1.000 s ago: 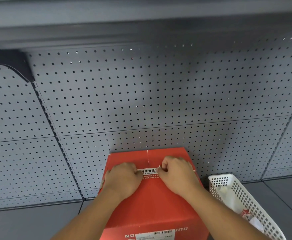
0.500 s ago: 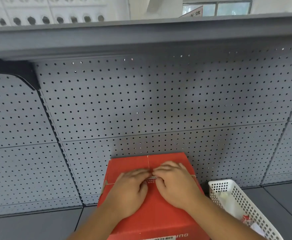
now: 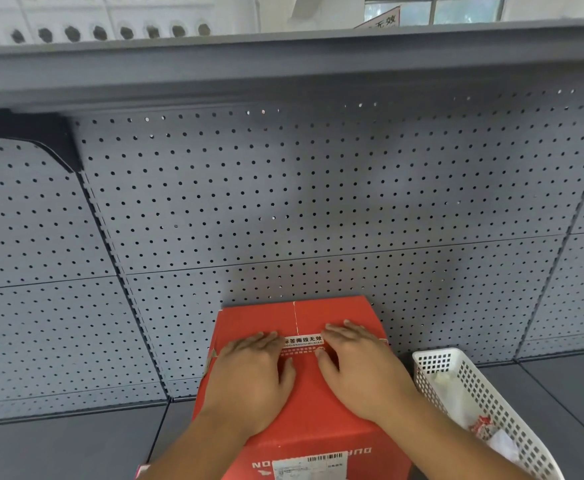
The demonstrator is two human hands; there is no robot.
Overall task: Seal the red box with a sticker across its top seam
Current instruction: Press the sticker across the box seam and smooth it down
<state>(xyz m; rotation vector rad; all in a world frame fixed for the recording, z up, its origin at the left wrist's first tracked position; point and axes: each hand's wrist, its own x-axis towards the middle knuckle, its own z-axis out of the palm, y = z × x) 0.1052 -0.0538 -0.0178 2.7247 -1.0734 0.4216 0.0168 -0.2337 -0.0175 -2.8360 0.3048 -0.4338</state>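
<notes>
A red cardboard box (image 3: pixel 304 410) stands on the grey shelf against the pegboard, its top seam running away from me. A white and red sticker (image 3: pixel 302 342) with printed characters lies flat across that seam. My left hand (image 3: pixel 252 372) rests palm down on the box top, left of the sticker, fingers flat and touching its left end. My right hand (image 3: pixel 356 368) lies flat on the right side, fingers at the sticker's right end. Neither hand grips anything.
A white perforated plastic basket (image 3: pixel 435 365) with white and red scraps inside stands close to the box's right side. The grey pegboard wall (image 3: pixel 283 202) rises right behind the box. A shelf overhang (image 3: pixel 283 64) runs above. Grey shelf surface (image 3: pixel 58 445) extends left.
Both hands went from pinching the sticker's ends to pressing together on its middle, then slid apart outward and now lie flat at its ends. The sticker shows stuck down. The view tilted upward.
</notes>
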